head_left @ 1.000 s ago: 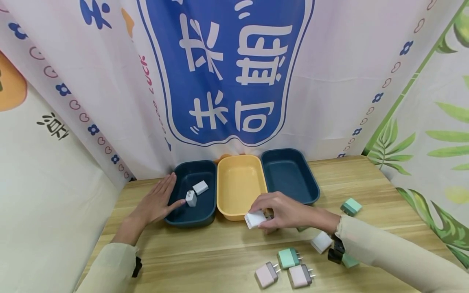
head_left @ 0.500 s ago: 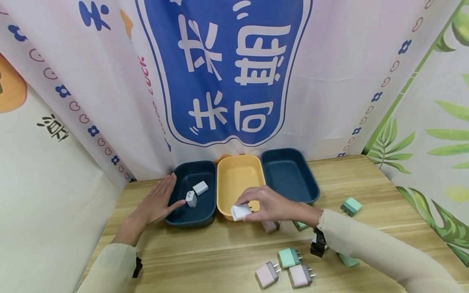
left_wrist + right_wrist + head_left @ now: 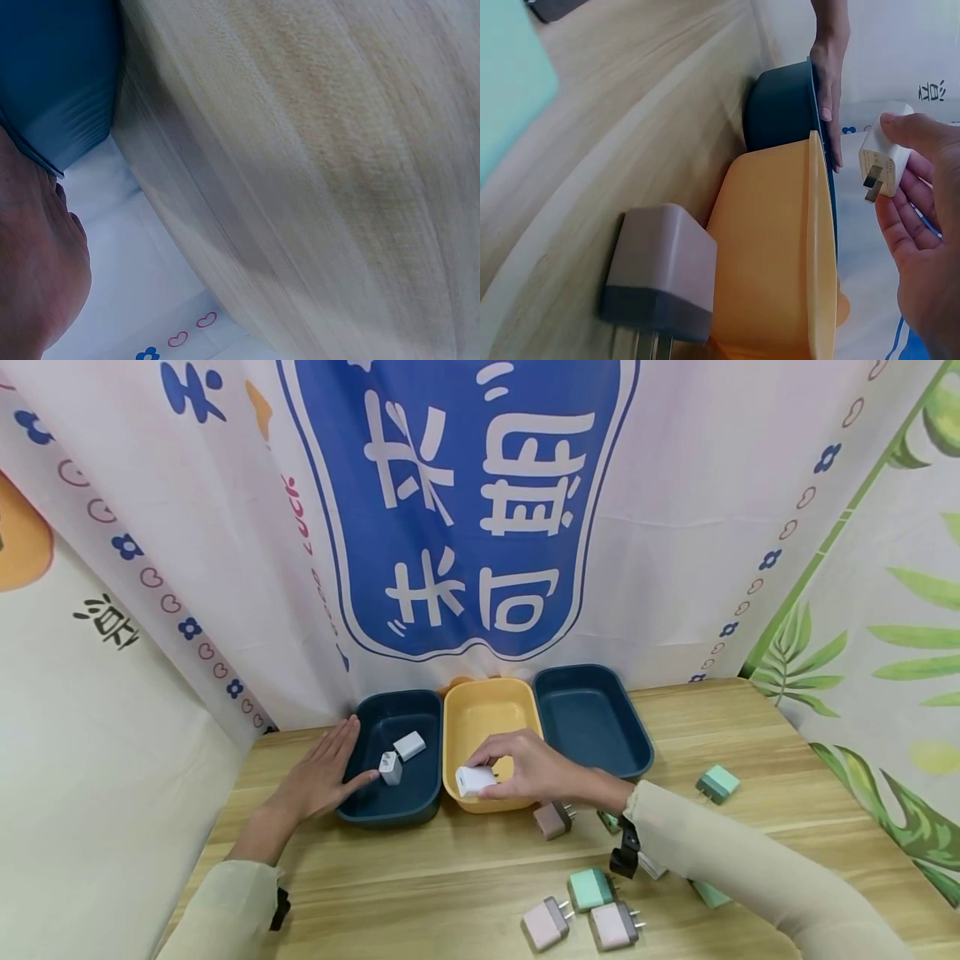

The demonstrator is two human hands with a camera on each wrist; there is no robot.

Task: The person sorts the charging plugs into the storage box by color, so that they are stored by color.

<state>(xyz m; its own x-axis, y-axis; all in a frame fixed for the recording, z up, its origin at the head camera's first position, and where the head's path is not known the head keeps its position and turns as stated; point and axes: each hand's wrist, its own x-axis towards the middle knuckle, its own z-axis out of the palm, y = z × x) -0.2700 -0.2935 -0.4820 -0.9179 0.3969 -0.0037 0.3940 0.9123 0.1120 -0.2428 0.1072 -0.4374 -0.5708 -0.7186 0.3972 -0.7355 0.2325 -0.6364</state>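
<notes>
Between thumb and fingers, my right hand (image 3: 527,768) pinches a white charger plug (image 3: 476,780) above the near part of the yellow bin (image 3: 491,700). In the right wrist view, the metal prongs of this charger plug (image 3: 885,159) stick out towards the camera. My left hand (image 3: 318,777) rests on the left rim of the left dark blue bin (image 3: 390,817), fingers straight, thumb reaching over the inside. Two white charger plugs lie in that bin: one upright (image 3: 390,768) near the thumb, one on its side (image 3: 409,745).
Another dark blue bin (image 3: 592,718) stands right of the yellow one. On the wooden table (image 3: 420,893) lie a pink charger plug (image 3: 553,820), more pink ones (image 3: 546,923), and green ones (image 3: 591,888), (image 3: 717,783). A white plug (image 3: 651,865) is partly hidden under my right wrist.
My right hand has moved left and away from me with the white charger plug, from in front of the bins to above the yellow bin. The left hand stays put.
</notes>
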